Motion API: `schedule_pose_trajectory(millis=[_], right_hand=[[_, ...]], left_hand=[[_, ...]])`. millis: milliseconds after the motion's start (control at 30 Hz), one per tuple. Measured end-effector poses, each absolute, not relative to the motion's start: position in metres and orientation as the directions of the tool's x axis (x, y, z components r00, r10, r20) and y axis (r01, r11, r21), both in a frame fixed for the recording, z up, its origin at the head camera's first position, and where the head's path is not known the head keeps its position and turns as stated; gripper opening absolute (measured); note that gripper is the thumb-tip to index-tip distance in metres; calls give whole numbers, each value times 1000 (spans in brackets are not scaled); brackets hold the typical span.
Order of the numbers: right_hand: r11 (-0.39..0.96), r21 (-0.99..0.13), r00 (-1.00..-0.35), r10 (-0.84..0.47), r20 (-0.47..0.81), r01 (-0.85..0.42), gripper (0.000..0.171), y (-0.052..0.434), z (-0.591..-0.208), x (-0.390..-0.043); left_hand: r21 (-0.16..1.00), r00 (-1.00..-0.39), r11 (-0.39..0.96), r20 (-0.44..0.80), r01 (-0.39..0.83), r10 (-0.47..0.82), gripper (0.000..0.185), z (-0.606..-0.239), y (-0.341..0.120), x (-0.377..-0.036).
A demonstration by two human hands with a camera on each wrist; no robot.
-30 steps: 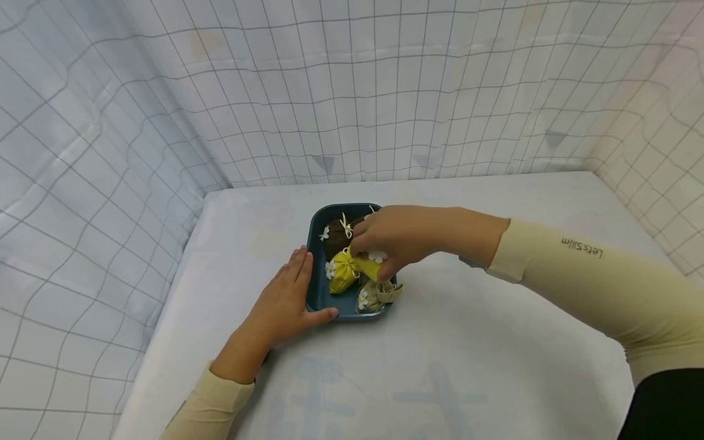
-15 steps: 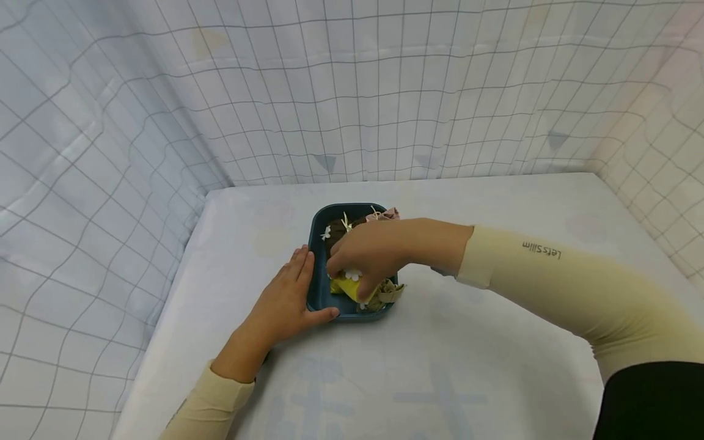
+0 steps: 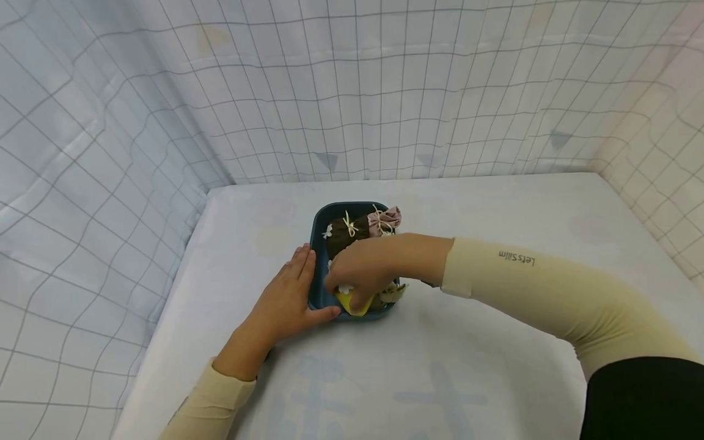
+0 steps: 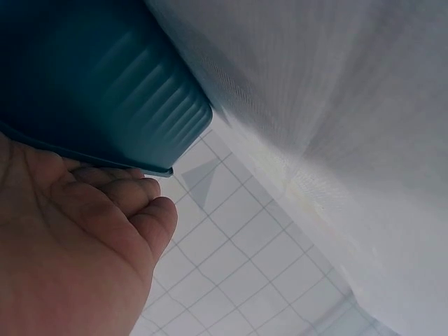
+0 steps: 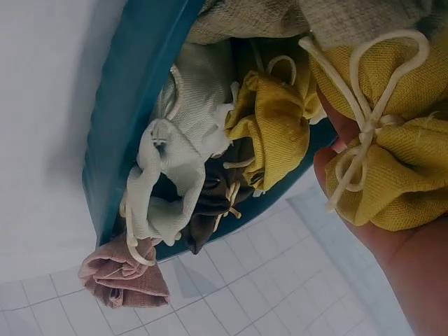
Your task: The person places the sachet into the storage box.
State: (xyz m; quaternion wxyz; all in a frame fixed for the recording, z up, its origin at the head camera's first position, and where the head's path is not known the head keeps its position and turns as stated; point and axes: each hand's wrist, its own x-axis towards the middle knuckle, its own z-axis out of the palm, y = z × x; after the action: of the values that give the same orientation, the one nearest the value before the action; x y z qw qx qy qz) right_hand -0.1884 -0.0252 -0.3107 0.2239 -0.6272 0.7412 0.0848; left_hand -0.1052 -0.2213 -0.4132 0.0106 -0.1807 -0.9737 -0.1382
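Observation:
A teal tray point(image 3: 318, 227) sits on the white table and holds several small drawstring pouches. My left hand point(image 3: 291, 293) lies flat against the tray's left side, fingers straight, thumb along the near rim; the left wrist view shows the left hand point(image 4: 77, 245) under the ribbed tray point(image 4: 105, 91) wall. My right hand point(image 3: 357, 275) is inside the tray's near end and grips a yellow pouch point(image 3: 352, 302), the same yellow pouch point(image 5: 392, 161) with a cream cord in the right wrist view. A brown pouch point(image 3: 343, 231) and a pink pouch point(image 3: 385, 220) lie at the far end.
An olive pouch point(image 3: 393, 292) hangs over the tray's near right corner. The right wrist view also shows a second yellow pouch point(image 5: 276, 126) and a pale grey pouch point(image 5: 168, 168). Grid-patterned cloth walls point(image 3: 352, 91) enclose the table on three sides.
My right hand has moved toward the near end of the tray with the yellow pouch, uncovering the brown and pink pouches at the far end. The left hand has stayed put.

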Motion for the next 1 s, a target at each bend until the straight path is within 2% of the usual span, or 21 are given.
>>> schedule_pose_trajectory(millis=[167, 500, 633, 833, 1000], right_hand=[[230, -135, -152, -889, -432, -964, 40, -22, -311, -190], [219, -207, -124, -911, -392, -953, 44, -14, -313, -198], [219, -155, -150, -919, -366, -964, 45, -16, -319, -201], [216, -5, -203, -922, -328, -976, 46, -24, -332, -199], [235, -46, -208, -923, -323, -971, 45, -22, -334, -197]], left_hand=[[265, -936, 899, 62, 349, 346, 117, -412, -221, -105], [257, -937, 902, 62, 348, 344, 118, -412, -220, -105], [252, -938, 903, 62, 346, 342, 118, -411, -220, -106], [243, -939, 908, 46, 342, 341, 118, -410, -219, -105], [245, -937, 905, 53, 347, 344, 117, -412, -220, -106]])
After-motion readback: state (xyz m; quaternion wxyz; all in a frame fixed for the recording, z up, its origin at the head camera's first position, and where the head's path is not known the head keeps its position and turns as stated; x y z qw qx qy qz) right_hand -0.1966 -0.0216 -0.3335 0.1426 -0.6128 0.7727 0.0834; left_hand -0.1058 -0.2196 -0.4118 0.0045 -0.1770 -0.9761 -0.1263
